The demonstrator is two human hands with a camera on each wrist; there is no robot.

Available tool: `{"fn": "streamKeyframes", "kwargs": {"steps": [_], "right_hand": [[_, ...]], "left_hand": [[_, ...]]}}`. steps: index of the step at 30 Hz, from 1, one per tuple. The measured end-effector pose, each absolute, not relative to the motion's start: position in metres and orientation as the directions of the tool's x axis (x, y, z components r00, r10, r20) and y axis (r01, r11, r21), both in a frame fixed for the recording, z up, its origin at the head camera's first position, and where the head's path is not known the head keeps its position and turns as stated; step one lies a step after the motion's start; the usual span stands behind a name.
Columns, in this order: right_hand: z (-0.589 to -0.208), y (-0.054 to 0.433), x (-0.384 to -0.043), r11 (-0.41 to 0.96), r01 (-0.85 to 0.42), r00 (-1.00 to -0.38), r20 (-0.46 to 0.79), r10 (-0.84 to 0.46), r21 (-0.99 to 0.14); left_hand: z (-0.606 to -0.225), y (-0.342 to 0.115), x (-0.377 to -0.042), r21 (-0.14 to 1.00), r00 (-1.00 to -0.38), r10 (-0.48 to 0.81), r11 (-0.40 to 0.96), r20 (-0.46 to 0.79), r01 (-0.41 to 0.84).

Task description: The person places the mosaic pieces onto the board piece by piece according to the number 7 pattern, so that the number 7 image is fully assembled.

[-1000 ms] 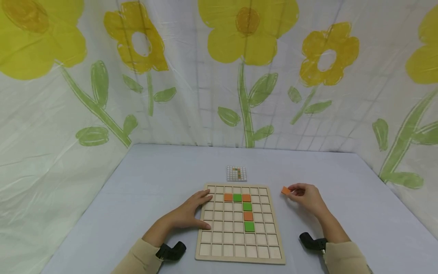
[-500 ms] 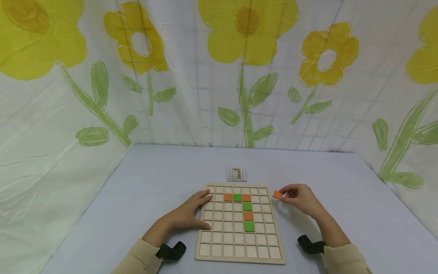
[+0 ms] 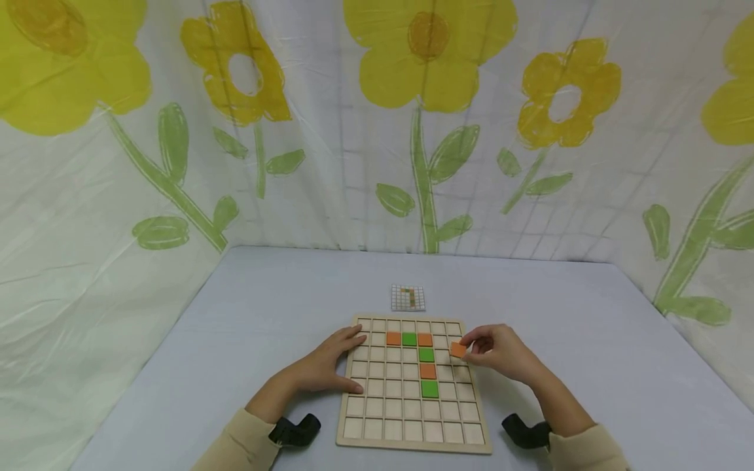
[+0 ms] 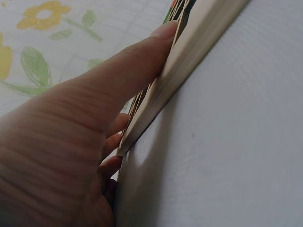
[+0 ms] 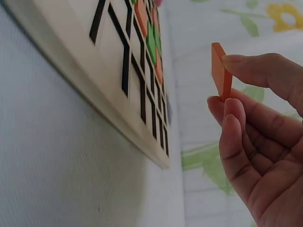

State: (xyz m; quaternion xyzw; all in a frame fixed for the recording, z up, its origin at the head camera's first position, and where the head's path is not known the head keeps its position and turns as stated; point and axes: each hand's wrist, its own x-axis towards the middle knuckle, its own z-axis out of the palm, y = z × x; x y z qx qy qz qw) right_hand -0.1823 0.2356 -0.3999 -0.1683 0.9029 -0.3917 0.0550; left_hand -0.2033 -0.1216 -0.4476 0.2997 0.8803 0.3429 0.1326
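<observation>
A wooden grid board [image 3: 393,411] lies on the table with orange and green tiles in its cells. Orange, green and orange run along its second row from the back; below the right one come green [image 3: 427,354], orange and green. My right hand [image 3: 501,353] pinches a square orange tile [image 3: 457,350] between thumb and fingertips, raised over the board's right columns. In the right wrist view this tile [image 5: 220,71] stands edge-up, apart from the board. My left hand [image 3: 323,363] rests on the board's left edge, fingers spread, thumb [image 4: 137,61] lying across the rim.
A small card [image 3: 408,297] printed with a coloured grid lies just behind the board. The table [image 3: 265,294] has a pale cloth cover, and a curtain [image 3: 318,216] with yellow flowers hangs behind it. Black wrist devices [image 3: 294,432] sit at both sleeves.
My right hand has carried the orange tile leftward and toward me, from beside the board to over its right columns. My left hand stays at the board's left edge.
</observation>
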Motion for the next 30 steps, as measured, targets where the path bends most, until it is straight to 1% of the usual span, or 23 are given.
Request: {"fn": "streamKeyframes", "kwargs": {"steps": [4, 13, 26, 30], "right_hand": [[-0.399, 0.228, -0.179, 0.634, -0.289, -0.922, 0.029, -0.387, -0.717], [-0.395, 0.211, -0.168, 0.587, -0.309, -0.884, -0.003, -0.468, -0.749], [-0.395, 0.195, -0.158, 0.571, -0.307, -0.836, -0.07, -0.544, -0.762], [-0.397, 0.193, -0.154, 0.569, -0.336, -0.817, -0.068, -0.573, -0.751]], "left_hand": [[-0.448, -0.121, -0.204, 0.683, -0.787, 0.616, 0.587, -0.028, 0.435], [-0.447, -0.122, -0.204, 0.679, -0.783, 0.622, 0.586, -0.027, 0.442], [-0.447, -0.12, -0.204, 0.679, -0.784, 0.62, 0.586, -0.025, 0.442], [-0.448, -0.12, -0.204, 0.68, -0.786, 0.617, 0.588, -0.026, 0.439]]}}
